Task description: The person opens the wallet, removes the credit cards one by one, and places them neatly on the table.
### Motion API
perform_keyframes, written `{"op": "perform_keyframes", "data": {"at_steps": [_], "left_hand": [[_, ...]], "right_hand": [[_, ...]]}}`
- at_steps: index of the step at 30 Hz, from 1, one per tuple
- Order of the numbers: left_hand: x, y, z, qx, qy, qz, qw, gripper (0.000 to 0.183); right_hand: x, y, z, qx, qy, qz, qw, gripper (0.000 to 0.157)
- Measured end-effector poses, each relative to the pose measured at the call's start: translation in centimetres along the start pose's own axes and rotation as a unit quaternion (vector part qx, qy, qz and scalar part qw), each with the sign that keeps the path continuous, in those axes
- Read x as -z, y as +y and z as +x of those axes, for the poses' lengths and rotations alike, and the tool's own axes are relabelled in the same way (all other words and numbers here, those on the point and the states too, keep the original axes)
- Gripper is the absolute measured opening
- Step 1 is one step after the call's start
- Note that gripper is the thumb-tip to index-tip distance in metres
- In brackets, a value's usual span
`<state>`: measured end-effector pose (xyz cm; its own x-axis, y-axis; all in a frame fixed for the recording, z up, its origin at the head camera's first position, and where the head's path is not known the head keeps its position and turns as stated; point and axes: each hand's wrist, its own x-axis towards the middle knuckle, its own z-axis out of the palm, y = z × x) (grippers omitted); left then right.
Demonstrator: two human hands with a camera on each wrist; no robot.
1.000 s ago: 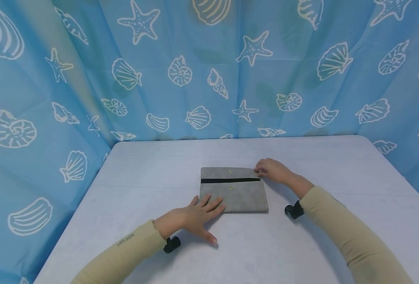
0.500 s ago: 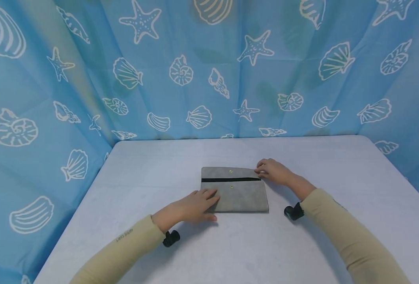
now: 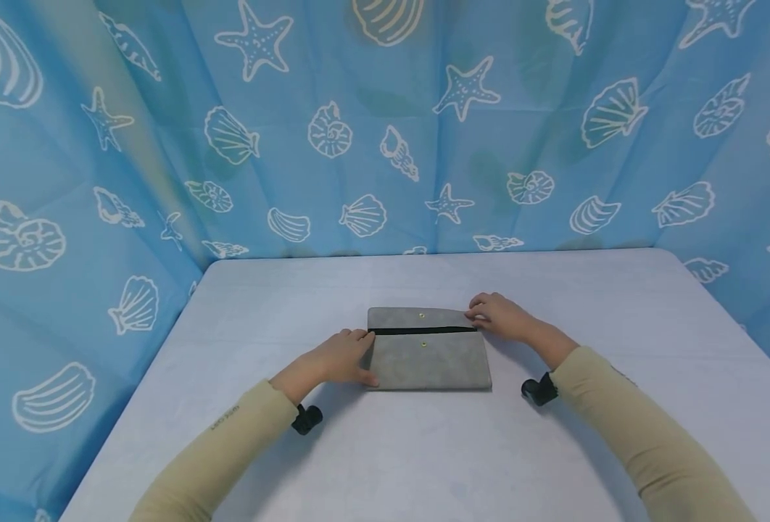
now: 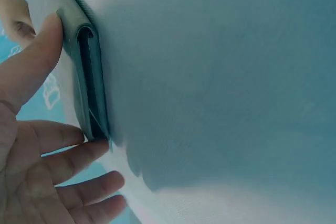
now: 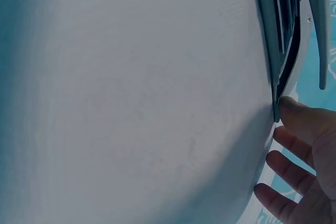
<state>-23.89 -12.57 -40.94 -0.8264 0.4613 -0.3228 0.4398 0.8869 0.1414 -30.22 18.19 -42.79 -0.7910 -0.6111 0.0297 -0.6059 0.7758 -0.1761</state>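
Touches a flat grey rectangular leather-like folder (image 3: 433, 368) along its left edge with the left hand (image 3: 338, 357), thumb at the near corner, well apart from the spread, fairly straight fingers. Pinches the folder's far right corner between thumb and fingertips of the right hand (image 3: 504, 317). Lying near the middle of a white cloth-covered table (image 3: 450, 457), crossed by a narrow black strip (image 3: 424, 330) with a small gold-coloured stud (image 3: 424, 344) on either side. Backed by a blue curtain (image 3: 280, 145) with white shell and starfish prints.
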Motion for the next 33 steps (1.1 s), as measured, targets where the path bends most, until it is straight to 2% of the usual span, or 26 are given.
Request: {"op": "perform_keyframes", "data": {"at_steps": [5,9,14,20,28,33], "left_hand": [[0.2,0.0,0.3,0.010,0.013,-0.039,0.9991,0.094],[0.6,0.0,0.4,0.006,0.029,-0.045,0.9986,0.091],[1.5,0.0,0.0,0.009,0.045,-0.080,0.9957,0.068],[2.3,-0.1,-0.2,-0.012,0.075,-0.127,0.9890,0.036],[3.9,-0.4,-1.3,-0.035,0.110,-0.182,0.9765,0.020],[4.5,-0.7,-1.9,-0.038,0.106,-0.200,0.9733,0.014]], "right_hand": [[-0.2,0.2,0.0,-0.001,-0.002,0.004,1.000,0.024],[-0.1,0.2,-0.1,-0.005,-0.011,0.006,1.000,0.024],[0.0,0.1,-0.1,-0.005,-0.019,0.006,1.000,0.024],[0.1,0.3,-0.2,0.000,-0.022,-0.003,1.000,0.024],[0.2,0.4,0.0,-0.006,-0.037,-0.001,0.999,0.024],[0.2,0.2,0.1,-0.017,-0.045,0.004,0.999,0.026]]}}
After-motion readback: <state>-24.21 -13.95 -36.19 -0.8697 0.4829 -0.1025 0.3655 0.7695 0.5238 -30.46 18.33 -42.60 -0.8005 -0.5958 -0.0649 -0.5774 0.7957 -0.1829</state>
